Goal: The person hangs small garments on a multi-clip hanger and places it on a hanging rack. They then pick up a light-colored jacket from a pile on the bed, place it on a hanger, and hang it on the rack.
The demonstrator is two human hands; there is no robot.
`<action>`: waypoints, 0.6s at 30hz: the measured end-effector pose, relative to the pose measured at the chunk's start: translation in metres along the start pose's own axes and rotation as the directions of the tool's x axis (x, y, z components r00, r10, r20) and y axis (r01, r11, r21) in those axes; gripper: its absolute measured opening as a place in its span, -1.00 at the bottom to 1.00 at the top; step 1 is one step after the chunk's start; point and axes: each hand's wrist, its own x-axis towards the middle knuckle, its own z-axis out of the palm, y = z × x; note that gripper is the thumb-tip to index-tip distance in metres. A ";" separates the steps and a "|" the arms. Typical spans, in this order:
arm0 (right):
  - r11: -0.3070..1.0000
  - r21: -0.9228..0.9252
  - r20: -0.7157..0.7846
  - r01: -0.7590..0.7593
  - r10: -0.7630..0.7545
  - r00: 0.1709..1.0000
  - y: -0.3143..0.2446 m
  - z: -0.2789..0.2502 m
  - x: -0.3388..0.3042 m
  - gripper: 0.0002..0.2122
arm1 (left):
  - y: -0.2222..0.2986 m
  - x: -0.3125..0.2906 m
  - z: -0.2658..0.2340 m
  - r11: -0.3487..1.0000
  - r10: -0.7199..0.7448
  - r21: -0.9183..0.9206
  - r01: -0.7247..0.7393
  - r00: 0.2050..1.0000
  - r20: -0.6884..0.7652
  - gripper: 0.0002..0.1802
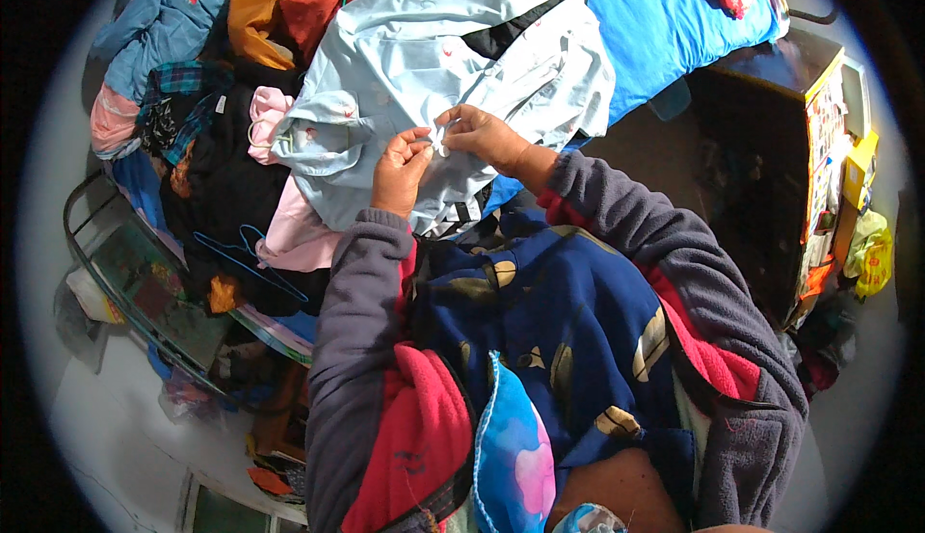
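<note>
A pale blue shirt (385, 61) with small red prints lies spread out in front of me, over other clothes and a bright blue cover. My left hand (401, 169) pinches a bit of its cloth between thumb and fingertips. Close by on the right, my right hand (482, 138) grips the same shirt in a pinch, its fingertips a short way from the left ones. A small white fold of fabric shows between the two hands. Whether a button sits in that fold is too small to tell.
Dark clothes (226, 196), a blue wire hanger (252, 261) and orange garments (255, 17) are heaped left. The bright blue cover (655, 32) extends to the upper right. A dark cabinet (752, 167) stands right, a yellow plastic bag (872, 253) beside it. A metal rail (145, 306) curves at left.
</note>
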 end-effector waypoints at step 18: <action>0.324 -0.882 0.298 0.342 -0.178 0.938 -0.016 -0.128 -0.071 -0.87 | 0.022 0.019 0.024 0.476 0.377 0.849 -0.229 0.925 0.038 -0.81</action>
